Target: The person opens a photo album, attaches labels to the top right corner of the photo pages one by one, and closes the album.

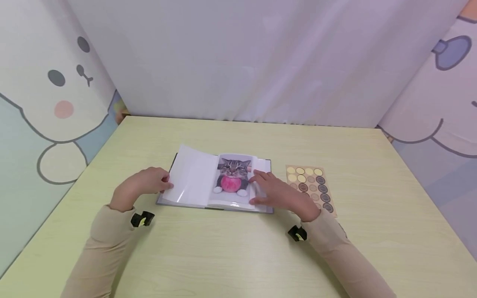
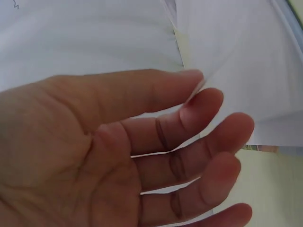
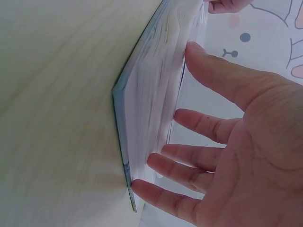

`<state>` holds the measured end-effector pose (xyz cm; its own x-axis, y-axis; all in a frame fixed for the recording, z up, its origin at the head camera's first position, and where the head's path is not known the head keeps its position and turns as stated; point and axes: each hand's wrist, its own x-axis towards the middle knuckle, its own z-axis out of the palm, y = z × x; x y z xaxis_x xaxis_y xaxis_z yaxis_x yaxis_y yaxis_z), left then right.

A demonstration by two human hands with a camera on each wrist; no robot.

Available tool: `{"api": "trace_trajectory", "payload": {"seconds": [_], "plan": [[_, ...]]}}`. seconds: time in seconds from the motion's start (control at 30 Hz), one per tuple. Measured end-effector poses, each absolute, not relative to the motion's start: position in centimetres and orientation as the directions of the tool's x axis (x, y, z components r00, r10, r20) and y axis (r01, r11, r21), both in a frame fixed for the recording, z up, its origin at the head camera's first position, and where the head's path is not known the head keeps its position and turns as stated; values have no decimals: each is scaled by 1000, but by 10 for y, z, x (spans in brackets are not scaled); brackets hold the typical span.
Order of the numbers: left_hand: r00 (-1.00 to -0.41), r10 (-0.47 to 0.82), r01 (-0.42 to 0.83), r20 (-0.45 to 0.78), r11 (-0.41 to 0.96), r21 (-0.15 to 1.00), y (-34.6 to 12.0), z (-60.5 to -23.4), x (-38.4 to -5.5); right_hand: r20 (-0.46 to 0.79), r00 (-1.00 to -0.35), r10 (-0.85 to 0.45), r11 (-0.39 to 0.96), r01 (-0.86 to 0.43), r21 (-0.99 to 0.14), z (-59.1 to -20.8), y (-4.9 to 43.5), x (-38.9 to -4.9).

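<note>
An open photo album (image 1: pixel 266 166) lies on the table, a photo of a tabby cat with a pink ball (image 1: pixel 232 178) on its right-hand page. At the left side, my left hand (image 1: pixel 152 181) pinches the edge of a white page (image 1: pixel 193 171) between thumb and index finger. The left wrist view shows that thin page edge between the fingertips, the other fingers loosely bent. My right hand (image 1: pixel 277 191) rests at the album's right edge, fingers spread. In the right wrist view its fingertips (image 3: pixel 191 49) touch the side of the page stack (image 3: pixel 158 80).
A sheet of round stickers (image 1: pixel 312 186), yellow, tan and dark, lies right of the album, partly behind my right forearm. The light wooden table (image 1: pixel 231 252) meets a white curtain (image 1: pixel 238 62) at the back. Cartoon-printed cloths (image 1: pixel 48 103) hang at both sides.
</note>
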<state>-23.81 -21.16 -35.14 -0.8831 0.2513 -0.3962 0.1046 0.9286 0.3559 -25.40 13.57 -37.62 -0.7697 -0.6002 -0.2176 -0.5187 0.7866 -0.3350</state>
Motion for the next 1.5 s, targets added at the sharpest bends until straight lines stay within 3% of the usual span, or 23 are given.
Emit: {"api": "trace_trajectory", "payload": {"seconds": [0.33, 0.67, 1.03, 1.27, 1.5], "plan": [[-862, 178, 45, -474, 960, 277, -210, -368, -242, -215, -772, -598, 788, -520, -329, -376, 135, -255], [-894, 92, 19, -440, 986, 167, -201, -361, -239, -229, -774, -590, 793, -503, -342, -375, 136, -253], [-952, 212, 156, -219, 956, 247, -173, -357, -235, -231, -776, -587, 798, -506, -328, -375, 135, -252], [-935, 344, 293, -88, 886, 359, -146, -364, -228, -217, -771, -599, 788, -518, -332, -375, 135, -252], [-922, 384, 328, -47, 841, 430, -130, -373, -226, -194, -758, -623, 766, -542, -345, -375, 137, -250]]}}
